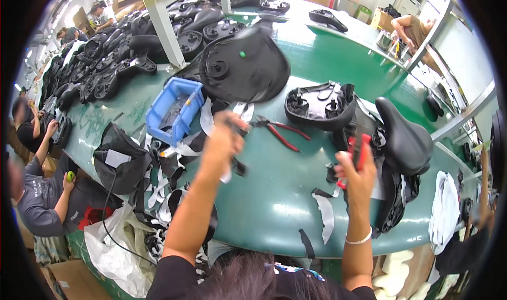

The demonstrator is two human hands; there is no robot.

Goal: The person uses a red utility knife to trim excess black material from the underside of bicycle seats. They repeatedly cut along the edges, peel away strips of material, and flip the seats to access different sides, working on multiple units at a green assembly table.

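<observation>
My left hand [228, 134] is closed, blurred by motion, over the middle of the table; a dark piece shows at its fingers, too smeared to name. My right hand [358, 170] is wrapped round a red-handled tool [363, 155] with a dark upper part. Between the hands lie red-handled pliers [282, 133], jaws toward the left. Beyond them an upturned black bicycle saddle [319, 109] shows its pale underside and fittings. To the right of my right hand rests a smooth black saddle [404, 136]. A large black, shell-like piece [244, 65] lies beyond my left hand.
A blue bin [174, 110] with dark bits stands left, near a black bag [122, 160] and trimmed scraps [158, 186]. Many saddles [121, 57] pile up at far left behind a metal post [161, 28]. White cloth [444, 210] hangs at right. Other people work around the table.
</observation>
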